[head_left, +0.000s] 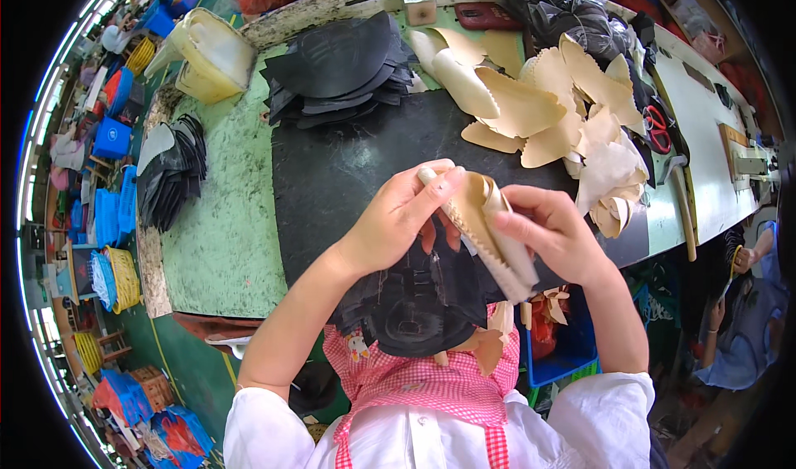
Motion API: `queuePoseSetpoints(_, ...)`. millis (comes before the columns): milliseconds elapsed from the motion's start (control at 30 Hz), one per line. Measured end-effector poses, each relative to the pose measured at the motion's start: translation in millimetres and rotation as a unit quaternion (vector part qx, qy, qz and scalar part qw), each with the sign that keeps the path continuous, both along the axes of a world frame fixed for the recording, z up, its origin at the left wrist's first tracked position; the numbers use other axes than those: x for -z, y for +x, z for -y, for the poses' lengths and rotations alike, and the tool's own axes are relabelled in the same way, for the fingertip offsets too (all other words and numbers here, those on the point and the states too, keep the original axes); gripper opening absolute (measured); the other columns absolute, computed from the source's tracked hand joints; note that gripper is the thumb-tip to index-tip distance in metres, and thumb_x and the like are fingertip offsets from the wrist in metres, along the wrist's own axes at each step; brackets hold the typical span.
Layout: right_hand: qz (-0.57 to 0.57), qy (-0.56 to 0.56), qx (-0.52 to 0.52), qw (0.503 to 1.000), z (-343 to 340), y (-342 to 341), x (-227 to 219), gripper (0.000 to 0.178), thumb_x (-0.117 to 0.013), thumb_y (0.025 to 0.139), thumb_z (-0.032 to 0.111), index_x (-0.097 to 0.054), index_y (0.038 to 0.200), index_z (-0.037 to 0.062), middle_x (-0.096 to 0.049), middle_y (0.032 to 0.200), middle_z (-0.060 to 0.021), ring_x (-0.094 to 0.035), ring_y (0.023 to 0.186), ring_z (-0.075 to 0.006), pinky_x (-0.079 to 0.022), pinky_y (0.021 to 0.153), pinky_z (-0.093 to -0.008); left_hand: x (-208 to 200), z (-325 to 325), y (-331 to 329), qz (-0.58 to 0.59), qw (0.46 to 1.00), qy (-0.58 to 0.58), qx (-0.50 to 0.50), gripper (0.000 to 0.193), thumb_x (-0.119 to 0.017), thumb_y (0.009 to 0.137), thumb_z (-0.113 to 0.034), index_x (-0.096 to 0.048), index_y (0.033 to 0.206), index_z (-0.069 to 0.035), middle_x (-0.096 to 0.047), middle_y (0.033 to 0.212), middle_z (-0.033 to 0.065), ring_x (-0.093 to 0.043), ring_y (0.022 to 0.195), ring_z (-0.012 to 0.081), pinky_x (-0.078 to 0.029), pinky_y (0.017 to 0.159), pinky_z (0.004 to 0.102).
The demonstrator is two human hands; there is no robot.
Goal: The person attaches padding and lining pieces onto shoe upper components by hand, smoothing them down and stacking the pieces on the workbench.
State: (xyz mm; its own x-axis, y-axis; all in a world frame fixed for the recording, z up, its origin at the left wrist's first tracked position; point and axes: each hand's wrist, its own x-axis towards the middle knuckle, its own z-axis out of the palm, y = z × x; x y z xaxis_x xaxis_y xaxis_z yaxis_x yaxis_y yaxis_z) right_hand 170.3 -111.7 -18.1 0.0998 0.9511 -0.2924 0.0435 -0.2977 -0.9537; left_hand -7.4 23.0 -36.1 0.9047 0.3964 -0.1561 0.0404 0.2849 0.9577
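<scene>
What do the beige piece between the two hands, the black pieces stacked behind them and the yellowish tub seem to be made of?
Beige piece: possibly leather or synthetic, matt; it curls softly and has a toothed edge.
Black pieces: perhaps leather or coated fabric, faintly sheened; thin sheets.
Yellowish tub: probably plastic, stained; rigid, pale walls.

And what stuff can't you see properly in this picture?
All in the head view:
Tan piece: its lower end is blurred.
Right hand: some fingertips hide behind the tan piece.
Black pieces below: their top is partly covered by the left hand.
Co-worker: partly cut off by the picture's right edge.
</scene>
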Motion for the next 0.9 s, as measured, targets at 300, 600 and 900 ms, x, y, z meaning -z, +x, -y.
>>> queuePoseSetpoints(300,0.277,0.106,0.048,0.954,-10,0,5,0.027,-0.073,0.077,0.006,-0.059,0.099,0.0027,-0.066,0.085,-0.0074,-0.064,0.075,-0.0167,-0.051,0.067,-0.0282,15,-1,14,-0.040,0.993,0.103,-0.034,0.023,-0.050,0.099,-0.026,-0.050,0.106,-0.005,-0.063,0.095,0.0053,-0.066,0.080,0.0119,-0.053,0.055,0.0214)
queuePoseSetpoints(600,0.001,0.123,0.158,0.980,-22,18,22,0.017,-0.055,0.096,0.009,-0.058,0.108,-0.0040,-0.068,0.093,-0.0064,-0.063,0.075,-0.0080,-0.052,0.054,-0.0213,11,6,34,-0.043,0.997,0.060,-0.018,0.029,-0.056,0.098,-0.021,-0.054,0.118,0.001,-0.069,0.094,0.0089,-0.068,0.083,0.0124,-0.056,0.062,0.0258)
queuePoseSetpoints(900,-0.080,0.052,0.107,0.990,-28,21,21,0.050,-0.050,0.091,0.006,-0.037,0.139,0.0037,-0.062,0.093,-0.0059,-0.061,0.070,-0.0087,-0.046,0.046,-0.0198,20,-7,35,-0.103,0.904,0.376,-0.175,0.016,-0.050,0.099,-0.019,-0.060,0.099,-0.006,-0.064,0.070,0.0138,-0.068,0.065,0.0198,-0.049,0.050,0.0368)
